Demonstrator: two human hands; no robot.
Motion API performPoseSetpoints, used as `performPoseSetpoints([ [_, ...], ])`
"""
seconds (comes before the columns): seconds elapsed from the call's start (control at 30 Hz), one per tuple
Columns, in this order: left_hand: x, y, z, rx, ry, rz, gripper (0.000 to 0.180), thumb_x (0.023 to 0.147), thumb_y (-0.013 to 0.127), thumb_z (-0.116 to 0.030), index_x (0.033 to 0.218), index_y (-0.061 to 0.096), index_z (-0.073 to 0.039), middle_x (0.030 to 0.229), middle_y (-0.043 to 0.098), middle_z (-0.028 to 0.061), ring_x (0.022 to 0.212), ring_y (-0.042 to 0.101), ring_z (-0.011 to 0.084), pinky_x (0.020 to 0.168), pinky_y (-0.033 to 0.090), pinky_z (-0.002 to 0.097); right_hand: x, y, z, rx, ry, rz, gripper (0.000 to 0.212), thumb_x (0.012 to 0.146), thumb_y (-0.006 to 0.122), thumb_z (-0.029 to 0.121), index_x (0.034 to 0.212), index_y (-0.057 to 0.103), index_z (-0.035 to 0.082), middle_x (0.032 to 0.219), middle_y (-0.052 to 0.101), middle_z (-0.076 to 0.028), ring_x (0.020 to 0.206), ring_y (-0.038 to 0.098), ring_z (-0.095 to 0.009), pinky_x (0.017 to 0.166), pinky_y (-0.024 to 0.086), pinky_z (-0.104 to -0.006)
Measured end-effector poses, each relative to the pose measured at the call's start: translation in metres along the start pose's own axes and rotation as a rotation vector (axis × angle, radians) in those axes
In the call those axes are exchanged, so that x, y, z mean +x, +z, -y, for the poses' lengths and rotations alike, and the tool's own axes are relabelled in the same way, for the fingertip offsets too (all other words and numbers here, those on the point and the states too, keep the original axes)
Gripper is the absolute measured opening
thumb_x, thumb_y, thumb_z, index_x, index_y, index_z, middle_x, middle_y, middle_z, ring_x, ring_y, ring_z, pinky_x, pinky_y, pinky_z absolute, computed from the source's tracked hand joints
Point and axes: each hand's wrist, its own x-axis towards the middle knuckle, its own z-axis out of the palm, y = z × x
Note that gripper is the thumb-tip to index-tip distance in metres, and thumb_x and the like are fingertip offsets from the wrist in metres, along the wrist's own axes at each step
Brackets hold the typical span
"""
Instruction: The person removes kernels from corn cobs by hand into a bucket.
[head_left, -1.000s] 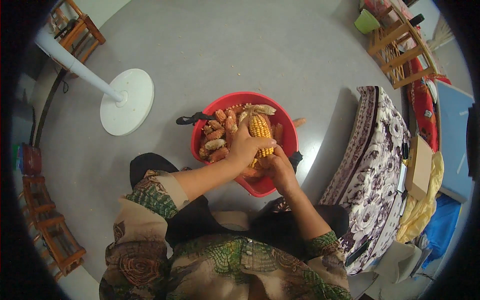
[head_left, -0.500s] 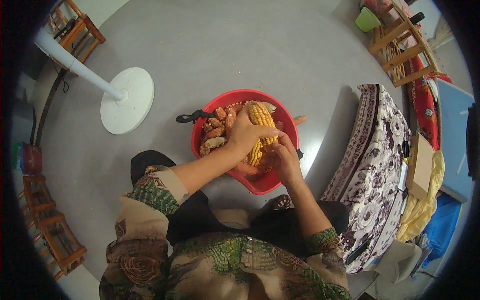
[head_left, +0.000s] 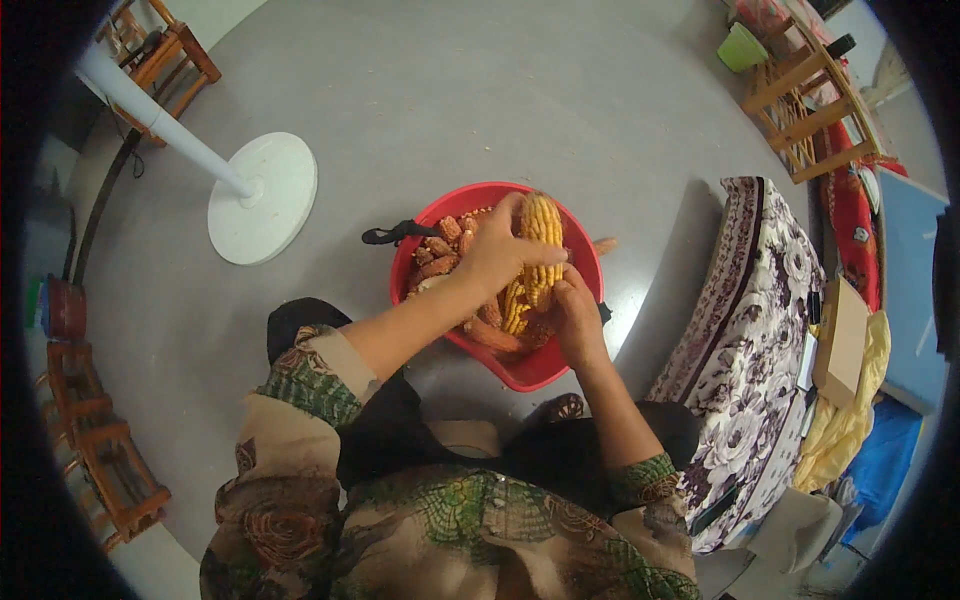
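An ear of yellow dried corn point(head_left: 543, 222) is held over a red basin point(head_left: 527, 378). My left hand point(head_left: 492, 255) is closed around its left side, with the thumb across the front. At the ear's lower end my right hand point(head_left: 577, 310) grips it with bent fingers. Below them in the basin lies another yellow ear point(head_left: 514, 308), partly hidden by my hands. Several bare reddish cobs point(head_left: 437, 266) and loose kernels fill the basin's left side. One more cob point(head_left: 494, 335) rests near its front wall.
A single cob point(head_left: 606, 245) lies on the floor right of the basin. A white round stand base point(head_left: 262, 198) with a pole stands at left. A flower-patterned cloth point(head_left: 745, 330) covers something at right. Wooden chairs point(head_left: 108, 450) line the left edge.
The held ear now stands more upright and sits slightly further right in the picture. My left thumb and right fingers have shifted a little along it. The whole view has moved slightly.
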Motion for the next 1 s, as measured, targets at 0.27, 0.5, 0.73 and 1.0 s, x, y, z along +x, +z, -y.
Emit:
performPoseSetpoints([
  [0.27,-0.002,-0.005,-0.003,0.406,0.083,-0.147,0.091,0.056,0.08,-0.024,0.125,0.035,0.013,0.111,0.055,0.0203,0.106,0.053,0.0256,0.094,0.039,0.0315,0.005,0.012,0.009,-0.169,-0.054,-0.071,0.037,0.09,0.038,0.018,0.123,0.041,0.002,0.098,0.05,-0.004,0.084,0.049,-0.012,0.074,0.043,-0.0257],
  [0.5,-0.015,0.006,0.012,0.193,0.082,-0.056,0.072,0.059,0.076,-0.019,0.12,0.043,0.0,0.109,0.056,0.0139,0.102,0.054,0.0221,0.089,0.042,0.0315,0.014,-0.002,-0.025,-0.168,-0.153,-0.08,0.043,0.089,0.035,0.026,0.127,0.038,0.006,0.112,0.051,-0.008,0.097,0.053,-0.016,0.079,0.046,-0.0302],
  [0.73,-0.008,0.007,0.026,0.132,0.097,-0.123,0.057,0.064,0.072,-0.012,0.114,0.047,0.0,0.104,0.057,0.0116,0.096,0.056,0.0208,0.084,0.045,0.0324,0.011,0.011,-0.024,0.139,-0.018,-0.175,0.04,0.088,0.038,0.029,0.123,0.041,0.008,0.111,0.053,-0.008,0.094,0.055,-0.019,0.073,0.049,-0.0327],
  [1.0,-0.004,-0.004,0.026,-0.359,-0.181,-0.168,0.04,0.076,0.064,-0.005,0.112,0.048,-0.003,0.099,0.058,0.005,0.088,0.059,0.0162,0.075,0.048,0.0292,0.008,0.012,-0.011,0.083,0.103,0.003,0.037,0.088,0.039,0.031,0.118,0.043,0.008,0.1,0.055,-0.005,0.078,0.054,-0.016,0.063,0.047,-0.0302],
])
